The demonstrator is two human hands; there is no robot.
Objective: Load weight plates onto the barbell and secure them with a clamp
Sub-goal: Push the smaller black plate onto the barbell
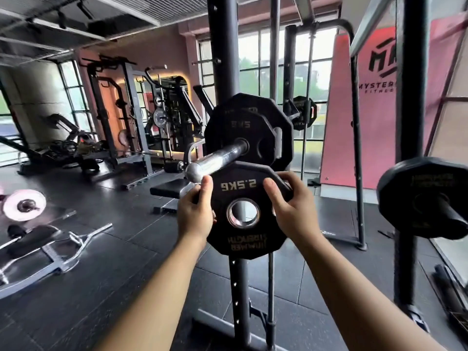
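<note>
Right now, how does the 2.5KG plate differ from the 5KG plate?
The 2.5KG plate is off the bar, gripped at its edges by the left hand and right hand, its hole empty; the 5KG plate is on the bar, which passes through its hole. The 2.5KG plate is held below the bar's tip, while the 5KG plate sits against a bigger plate behind it. Both are black, many-sided, with labels reading upside down.

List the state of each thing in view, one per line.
2.5 kg plate: off the bar, held upright, hole below its end.
Bar: two plates on, end bare, no clamp visible.
5 kg plate: on the bar, outermost.
Large plate: on the bar, behind it.
Left hand: grips the 2.5 kg plate's left edge.
Right hand: grips its right edge.
</note>
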